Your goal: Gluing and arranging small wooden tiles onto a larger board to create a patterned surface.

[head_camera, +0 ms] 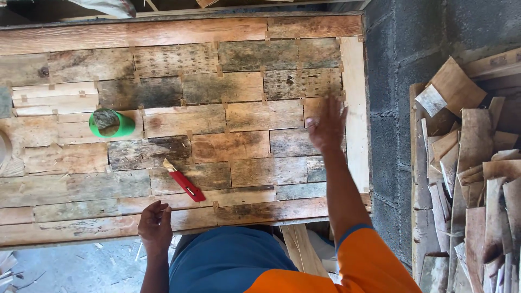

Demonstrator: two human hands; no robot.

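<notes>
1. At the far left the tabletop (pixel 65 217) is carrying a patchwork of thin wood veneer strips (pixel 228 146), laid edge to edge and joined with small tan tape tabs – most of the surface is looking covered, so the joining work seems well along.
2. A green roll of tape (pixel 111 123) is lying on the sheet at the left, with no label readable on it.
3. The left hand (pixel 155 225) is resting on the near edge of the tabletop, its fingers curled loosely and holding nothing.
4. Just beyond it, a red utility knife (pixel 184 183) is lying loose on the strips, blade pointing away, apart from both hands.
5. The right hand (pixel 327 126) is reaching out over the right part of the sheet, fingers spread wide and flat, holding nothing; it is blurred, so I cannot tell whether it is touching the wood.
6. A pale bare strip along the right edge (pixel 355 108) is showing – that side may be left to finish.
7. Far right, past a grey block wall (pixel 396 65), a pile of loose veneer pieces (pixel 472 179) is waiting; no packages or signs are showing.
</notes>
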